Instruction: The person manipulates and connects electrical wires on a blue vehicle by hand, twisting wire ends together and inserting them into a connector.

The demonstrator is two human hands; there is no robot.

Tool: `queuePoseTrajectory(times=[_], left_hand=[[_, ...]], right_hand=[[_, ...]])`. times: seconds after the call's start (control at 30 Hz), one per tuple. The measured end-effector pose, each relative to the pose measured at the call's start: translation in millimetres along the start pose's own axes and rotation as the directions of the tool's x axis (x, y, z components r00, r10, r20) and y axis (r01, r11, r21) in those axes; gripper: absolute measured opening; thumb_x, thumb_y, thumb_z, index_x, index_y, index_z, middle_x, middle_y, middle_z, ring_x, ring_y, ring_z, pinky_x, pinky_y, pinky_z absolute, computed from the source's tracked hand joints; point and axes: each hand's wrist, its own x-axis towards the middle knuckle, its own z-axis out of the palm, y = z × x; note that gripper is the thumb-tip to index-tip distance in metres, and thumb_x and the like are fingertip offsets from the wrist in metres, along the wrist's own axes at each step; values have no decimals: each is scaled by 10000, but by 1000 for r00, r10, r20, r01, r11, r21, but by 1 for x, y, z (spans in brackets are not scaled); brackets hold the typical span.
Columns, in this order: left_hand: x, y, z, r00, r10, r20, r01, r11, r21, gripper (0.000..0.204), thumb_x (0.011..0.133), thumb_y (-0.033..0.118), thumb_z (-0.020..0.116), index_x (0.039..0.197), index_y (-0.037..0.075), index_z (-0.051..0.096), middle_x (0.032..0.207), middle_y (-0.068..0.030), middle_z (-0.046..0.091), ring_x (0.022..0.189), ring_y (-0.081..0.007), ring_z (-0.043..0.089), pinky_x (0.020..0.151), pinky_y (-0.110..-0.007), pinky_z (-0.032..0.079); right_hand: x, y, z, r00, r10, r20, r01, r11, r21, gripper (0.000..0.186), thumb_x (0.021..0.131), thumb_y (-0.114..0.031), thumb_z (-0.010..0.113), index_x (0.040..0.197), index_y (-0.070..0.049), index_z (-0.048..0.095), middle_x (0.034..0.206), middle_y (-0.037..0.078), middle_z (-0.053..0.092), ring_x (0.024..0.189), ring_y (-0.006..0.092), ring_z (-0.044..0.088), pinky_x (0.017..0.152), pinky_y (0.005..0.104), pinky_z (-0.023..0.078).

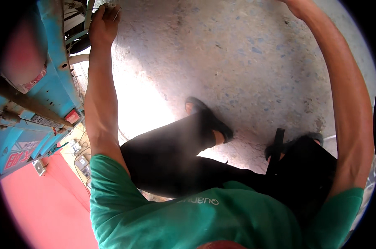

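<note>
At the top left, my left hand point(103, 25) is raised beside the blue metal frame of a machine point(57, 50). Its fingers are curled closed. Thin pale wire-like lines show at the fingertips, but whatever they grip is too small to make out. Stretched far forward on the right, my right arm leaves the picture at the upper edge. Only the wrist and the base of my right hand point(295, 5) show, with the fingers out of sight.
Speckled concrete floor point(237, 54) stretches ahead, with a bright sunlit patch. Left of me are a red surface point(51, 203), a socket box point(83, 162) with cables, and a small red block point(72, 116) on the machine. A dark upright bar point(275, 151) stands by my right foot.
</note>
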Motion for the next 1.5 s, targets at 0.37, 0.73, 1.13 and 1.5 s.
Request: queuePoseTrajectory(times=[0.37,0.73,1.13,1.5], left_hand=[[-65,24,19,1000,-14,25,14,1000,-7,214,1044,244,484,1020,79,617,956,-91,655,996,-290,616,869,-456,480],[-103,21,3,989,-123,86,123,992,0,164,1025,189,524,1031,72,639,946,-70,687,951,-261,660,864,-429,525],[-104,13,-25,980,-82,180,65,993,101,166,1017,189,550,1041,56,647,952,-52,682,960,-219,662,835,-376,547],[-85,-9,-16,974,-85,211,90,996,-14,241,1022,301,532,1035,90,646,1009,-82,696,994,-251,657,861,-399,513]], right_hand=[[-9,-24,13,976,-134,173,106,981,159,184,924,-203,597,807,-67,639,740,33,626,628,133,567,551,284,446],[-30,-69,82,859,-364,361,324,931,168,212,916,-213,627,805,-34,653,740,46,614,655,147,553,601,302,449],[-57,-126,176,580,-790,199,807,590,-11,395,867,-328,633,1098,-14,700,1074,207,699,1023,340,652,880,418,501],[7,-135,75,699,-503,508,682,256,-685,360,862,-321,621,1037,-25,728,1030,202,712,970,318,673,860,420,511]])
